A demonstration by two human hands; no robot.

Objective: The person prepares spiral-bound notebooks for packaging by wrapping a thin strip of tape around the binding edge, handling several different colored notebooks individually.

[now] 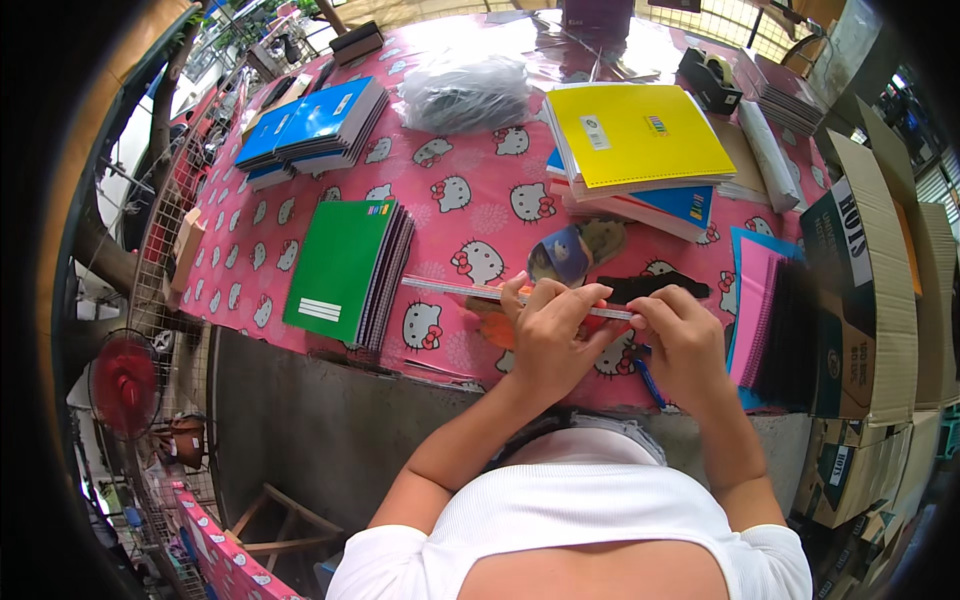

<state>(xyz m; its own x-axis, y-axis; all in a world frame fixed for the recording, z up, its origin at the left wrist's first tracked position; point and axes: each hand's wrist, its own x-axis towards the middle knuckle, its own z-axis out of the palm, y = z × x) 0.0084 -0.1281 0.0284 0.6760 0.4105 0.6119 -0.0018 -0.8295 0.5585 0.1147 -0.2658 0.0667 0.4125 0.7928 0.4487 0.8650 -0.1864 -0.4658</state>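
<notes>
Both hands are in front of me at the near edge of the table, around a thin notebook seen almost edge-on as a narrow white band. My left hand grips it near its middle, fingers bent over the top edge. At its right end, my right hand pinches the corner between thumb and fingers. The notebook's cover is mostly hidden; some orange-red shows below it. Just beyond lie a roll with a blue label and a dark flat piece. A blue pen rests below my right hand.
Green notebooks are stacked left, blue notebooks behind them. Yellow notebooks top a pile at far right, near a tape dispenser. A clear plastic bag lies between. Pink spiral-bound sheets and an open carton stand right.
</notes>
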